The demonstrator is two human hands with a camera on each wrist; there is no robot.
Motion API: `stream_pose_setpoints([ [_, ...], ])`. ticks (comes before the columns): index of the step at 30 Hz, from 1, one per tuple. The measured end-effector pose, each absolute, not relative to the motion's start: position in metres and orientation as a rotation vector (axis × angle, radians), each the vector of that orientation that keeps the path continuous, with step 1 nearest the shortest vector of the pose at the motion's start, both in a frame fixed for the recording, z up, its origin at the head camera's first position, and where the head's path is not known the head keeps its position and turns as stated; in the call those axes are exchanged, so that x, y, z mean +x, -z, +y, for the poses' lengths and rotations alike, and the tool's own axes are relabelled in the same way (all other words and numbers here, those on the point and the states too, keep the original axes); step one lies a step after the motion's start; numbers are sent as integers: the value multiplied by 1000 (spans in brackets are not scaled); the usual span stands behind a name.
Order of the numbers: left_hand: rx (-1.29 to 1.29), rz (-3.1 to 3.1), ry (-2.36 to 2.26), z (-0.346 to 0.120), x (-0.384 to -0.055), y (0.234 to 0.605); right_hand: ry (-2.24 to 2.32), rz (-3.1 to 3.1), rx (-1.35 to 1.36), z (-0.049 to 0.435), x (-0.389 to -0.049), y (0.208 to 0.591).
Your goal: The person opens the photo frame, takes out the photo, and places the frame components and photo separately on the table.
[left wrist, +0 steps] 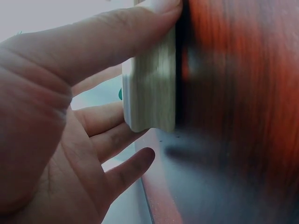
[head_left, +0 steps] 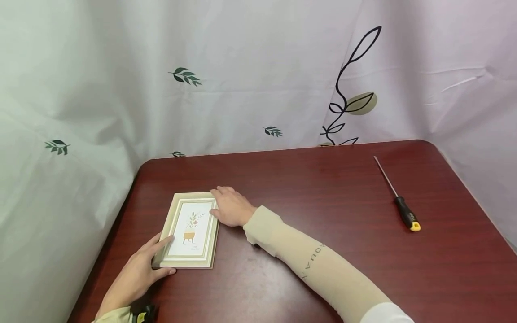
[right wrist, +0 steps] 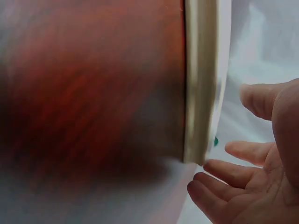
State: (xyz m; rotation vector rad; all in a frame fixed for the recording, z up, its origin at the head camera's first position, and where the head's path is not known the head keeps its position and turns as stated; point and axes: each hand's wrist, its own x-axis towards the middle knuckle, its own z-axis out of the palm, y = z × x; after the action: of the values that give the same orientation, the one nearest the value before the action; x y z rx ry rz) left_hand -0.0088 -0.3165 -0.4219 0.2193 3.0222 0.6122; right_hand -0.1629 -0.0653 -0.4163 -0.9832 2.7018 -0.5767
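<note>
A cream picture frame [head_left: 191,229] with a potted-plant print lies face up on the left of the table. My left hand [head_left: 136,272] grips its near left corner, thumb along the near edge and fingers at the left side. The left wrist view shows that thumb against the frame's edge [left wrist: 155,91]. At the far right corner, my right hand [head_left: 233,207] touches the frame with loosely spread fingers. In the right wrist view the fingers [right wrist: 229,173] lie by the frame's corner, and the thumb stands apart from it.
A screwdriver [head_left: 405,213] with a black and yellow handle lies on the right of the dark red table [head_left: 307,193]. A pale curtain [head_left: 250,54] with leaf prints hangs behind the table and along its sides.
</note>
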Motion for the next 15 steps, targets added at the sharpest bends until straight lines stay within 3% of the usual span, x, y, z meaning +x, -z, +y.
stream_pose_setpoints([
  [15,164,2970,-632,-314,-9,422,650,2716,-972,-69,-159,430],
])
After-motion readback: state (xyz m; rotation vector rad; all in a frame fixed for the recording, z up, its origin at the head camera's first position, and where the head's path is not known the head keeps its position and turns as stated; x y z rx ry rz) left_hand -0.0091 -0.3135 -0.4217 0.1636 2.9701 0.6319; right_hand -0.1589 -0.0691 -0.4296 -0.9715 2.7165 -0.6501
